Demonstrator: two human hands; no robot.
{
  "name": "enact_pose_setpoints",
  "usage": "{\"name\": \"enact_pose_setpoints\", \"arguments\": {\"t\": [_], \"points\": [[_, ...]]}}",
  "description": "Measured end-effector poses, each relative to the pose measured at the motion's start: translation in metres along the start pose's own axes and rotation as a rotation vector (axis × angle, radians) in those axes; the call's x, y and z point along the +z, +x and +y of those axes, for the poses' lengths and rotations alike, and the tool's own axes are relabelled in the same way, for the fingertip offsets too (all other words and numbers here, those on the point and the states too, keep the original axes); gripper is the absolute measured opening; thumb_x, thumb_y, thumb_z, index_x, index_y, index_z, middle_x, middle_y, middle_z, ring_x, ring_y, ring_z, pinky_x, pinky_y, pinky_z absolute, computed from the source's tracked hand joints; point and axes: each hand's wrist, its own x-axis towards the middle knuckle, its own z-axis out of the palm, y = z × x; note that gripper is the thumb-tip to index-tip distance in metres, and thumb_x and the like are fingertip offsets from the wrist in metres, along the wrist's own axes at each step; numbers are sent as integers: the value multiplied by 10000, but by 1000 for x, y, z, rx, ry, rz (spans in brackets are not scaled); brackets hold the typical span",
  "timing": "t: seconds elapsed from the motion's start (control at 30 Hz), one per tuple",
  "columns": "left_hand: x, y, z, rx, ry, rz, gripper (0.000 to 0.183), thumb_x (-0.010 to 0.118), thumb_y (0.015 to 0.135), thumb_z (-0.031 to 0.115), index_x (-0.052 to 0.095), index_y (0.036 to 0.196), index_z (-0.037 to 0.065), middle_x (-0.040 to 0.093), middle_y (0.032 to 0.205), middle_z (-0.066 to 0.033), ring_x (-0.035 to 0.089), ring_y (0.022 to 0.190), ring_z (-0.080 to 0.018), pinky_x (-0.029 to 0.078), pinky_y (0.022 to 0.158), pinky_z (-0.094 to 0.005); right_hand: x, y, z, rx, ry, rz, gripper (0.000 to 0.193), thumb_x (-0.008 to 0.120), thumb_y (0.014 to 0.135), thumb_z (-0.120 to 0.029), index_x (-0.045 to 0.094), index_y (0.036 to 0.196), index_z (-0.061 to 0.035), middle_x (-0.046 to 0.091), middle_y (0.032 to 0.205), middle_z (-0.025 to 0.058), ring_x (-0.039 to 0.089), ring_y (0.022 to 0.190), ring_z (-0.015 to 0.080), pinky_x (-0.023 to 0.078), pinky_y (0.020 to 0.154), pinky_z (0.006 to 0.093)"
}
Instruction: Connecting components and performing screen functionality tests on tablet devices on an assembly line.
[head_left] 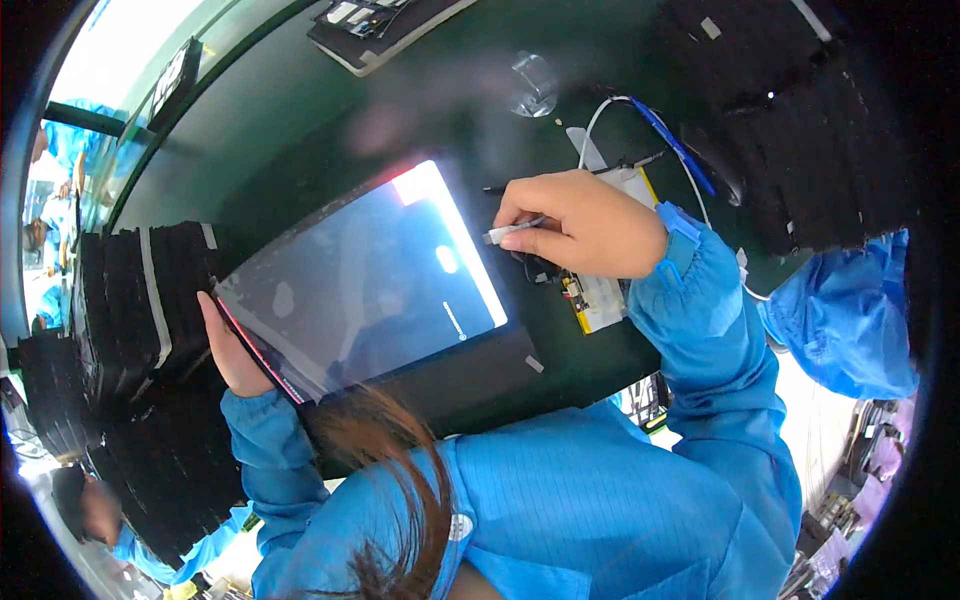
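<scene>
A tablet-like screen panel (pixel 350 290) lies at a slant in front of me, dark over most of its face, with a bright white strip along its right side. My left hand (pixel 236 348) grips the panel's left edge, with most of its fingers hidden. Just off the panel's right side, my right hand (pixel 590 225) pinches a small whitish cable plug (pixel 497 236) between thumb and fingers. The plug does not touch the panel. Below and beside that hand sits a flat battery pack (pixel 603 305) with yellow edges and dark wires, partly covered by the hand.
Tall stacks of black trays stand at the left (pixel 150 300) and the right (pixel 800 150). A blue pen (pixel 672 145), a white cable (pixel 592 120) and a clear plastic piece (pixel 535 85) lie beyond my right hand. A dark panel (pixel 385 35) rests at the far edge. Blue-sleeved people are nearby.
</scene>
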Motion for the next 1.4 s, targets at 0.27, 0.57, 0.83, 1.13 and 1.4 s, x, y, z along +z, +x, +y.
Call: {"name": "enact_pose_setpoints", "arguments": {"t": [0.27,0.57,0.83,1.13,1.4], "points": [[0,-2,0,-10,-13,-44,585,331,925,523,512,1165,21,562,1135,-104,523,997,-252,414,886,-361,7,5,9,-104,22,52,147,609,820,-136,555,825,1,604,707,133,601,664,239,443,577,339],[1,2,3,-52,-23,-42,597,316,932,515,502,1179,3,553,1159,-118,531,1016,-261,418,895,-369,12,3,9,-22,63,70,136,611,820,-116,560,888,-10,610,738,117,597,659,198,453,583,310],[-5,6,4,-104,-84,-105,568,307,943,490,510,1178,13,564,1147,-118,544,1007,-259,435,887,-388,18,4,8,-6,46,133,160,649,732,-91,550,851,-52,450,598,47,439,533,106,373,502,260],[3,2,4,-109,-42,-5,588,317,932,518,543,1133,14,602,1073,-110,582,937,-245,462,841,-347,17,4,5,-24,-84,86,182,660,684,-129,551,821,-79,420,545,28,391,490,110,354,464,261],[-10,7,2,-87,-49,-44,608,281,939,515,485,1207,9,546,1176,-130,533,1031,-274,421,907,-402,21,4,5,35,-86,173,195,658,687,-160,564,845,-96,445,555,40,413,495,127,391,478,261]]}}
